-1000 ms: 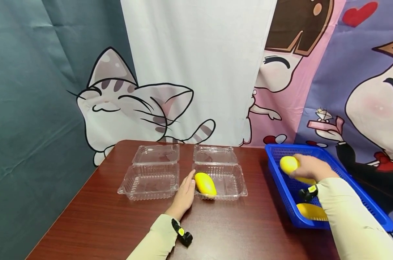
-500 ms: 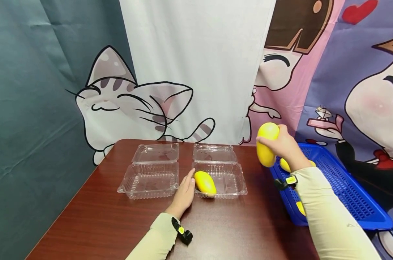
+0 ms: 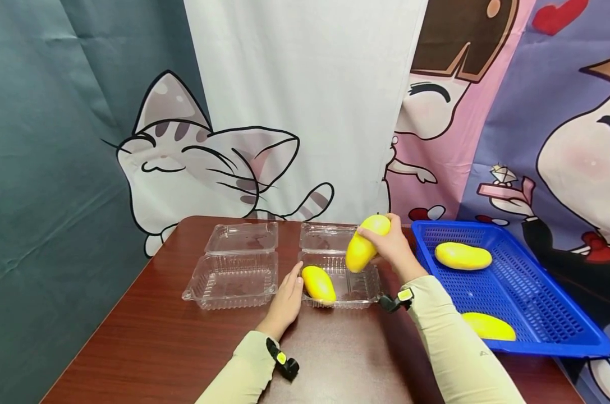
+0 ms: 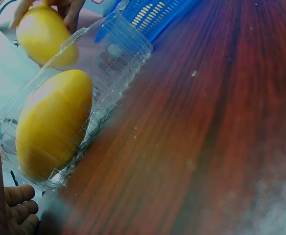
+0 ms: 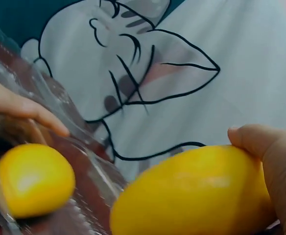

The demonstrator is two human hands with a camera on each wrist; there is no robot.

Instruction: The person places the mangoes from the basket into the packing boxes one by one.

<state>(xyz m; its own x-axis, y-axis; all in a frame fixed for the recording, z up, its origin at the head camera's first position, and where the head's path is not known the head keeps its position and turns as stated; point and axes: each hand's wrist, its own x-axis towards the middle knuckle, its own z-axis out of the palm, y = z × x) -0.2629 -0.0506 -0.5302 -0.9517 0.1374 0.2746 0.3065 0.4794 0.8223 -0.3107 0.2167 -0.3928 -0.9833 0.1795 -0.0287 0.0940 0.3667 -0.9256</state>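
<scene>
My right hand (image 3: 393, 247) grips a yellow mango (image 3: 366, 242) above the right side of a clear plastic clamshell box (image 3: 357, 286). The mango is tilted, its stem end up, and it fills the lower part of the right wrist view (image 5: 197, 191). Inside that box, at its left end, lies another mango (image 3: 318, 284). My left hand (image 3: 285, 297) rests with straight fingers against the box's left side, next to this mango; in the left wrist view only some fingers (image 4: 21, 208) show at the lower left.
A second open clamshell box (image 3: 236, 280) stands to the left on the brown table (image 3: 183, 359). At the right, a blue perforated basket (image 3: 527, 292) holds two mangoes, one at the back (image 3: 463, 256) and one at the front (image 3: 489, 326). A printed curtain (image 3: 305, 112) hangs behind.
My right hand has lifted a mango out of the blue basket and carried it left, over the right-hand clamshell box. The left hand has stayed in place.
</scene>
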